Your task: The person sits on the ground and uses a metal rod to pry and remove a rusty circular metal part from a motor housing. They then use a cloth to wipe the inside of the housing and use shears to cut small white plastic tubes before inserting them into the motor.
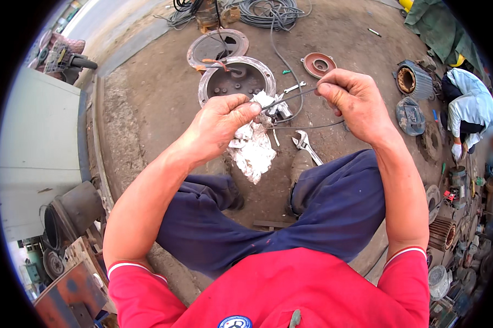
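thin dark cord (290, 98) spans between both hands (219, 121) (357, 101)

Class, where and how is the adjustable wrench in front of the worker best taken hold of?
The adjustable wrench is probably best gripped mid-handle, from above, with the right hand: its long, slim handle slants back toward the person's right, upper face exposed, with the wider head pointing away.

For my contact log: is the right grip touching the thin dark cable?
Touching. The head view shows the right grip pinching the thin dark cable between thumb and forefinger, with no gap visible where it meets them.
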Available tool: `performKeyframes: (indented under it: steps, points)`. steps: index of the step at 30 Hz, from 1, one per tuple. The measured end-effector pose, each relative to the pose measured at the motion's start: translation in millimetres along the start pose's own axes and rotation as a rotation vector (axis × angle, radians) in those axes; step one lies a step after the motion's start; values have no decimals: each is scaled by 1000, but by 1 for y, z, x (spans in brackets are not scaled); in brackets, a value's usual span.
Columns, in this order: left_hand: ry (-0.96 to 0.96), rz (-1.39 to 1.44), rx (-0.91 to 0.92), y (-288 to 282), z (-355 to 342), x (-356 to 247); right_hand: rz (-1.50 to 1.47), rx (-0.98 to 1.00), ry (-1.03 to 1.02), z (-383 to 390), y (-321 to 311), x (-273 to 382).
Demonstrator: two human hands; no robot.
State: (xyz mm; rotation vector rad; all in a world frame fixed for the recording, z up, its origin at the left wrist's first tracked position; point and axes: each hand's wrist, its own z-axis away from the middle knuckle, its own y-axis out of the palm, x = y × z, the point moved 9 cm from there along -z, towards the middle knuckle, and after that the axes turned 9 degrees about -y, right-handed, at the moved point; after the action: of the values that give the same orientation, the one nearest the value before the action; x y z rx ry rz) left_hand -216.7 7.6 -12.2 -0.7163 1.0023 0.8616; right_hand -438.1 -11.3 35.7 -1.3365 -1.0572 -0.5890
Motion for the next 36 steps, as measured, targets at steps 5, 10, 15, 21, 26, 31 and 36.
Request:
performKeyframes:
  steps: [5,10,15,21,26,31,36]
  points:
    - [36,237,-203,-25,1,-6,-256,-153,87,10,-36,-22]
    - [41,395,-347,-52,1,-1,-16,-191,86,14,-52,-21]
    - [84,421,-471,-64,10,-6,211,-458,93,18,-87,-26]
    - [131,519,-487,-64,15,-17,288,20,61,12,-37,-32]
    - [182,591,-445,-58,20,-25,-197,531,60,35,32,-8]
    - [228,732,-342,-43,23,-32,88,673,-46,38,73,14]
    - [262,881,-190,-15,30,-49,-402,539,142,35,99,12]
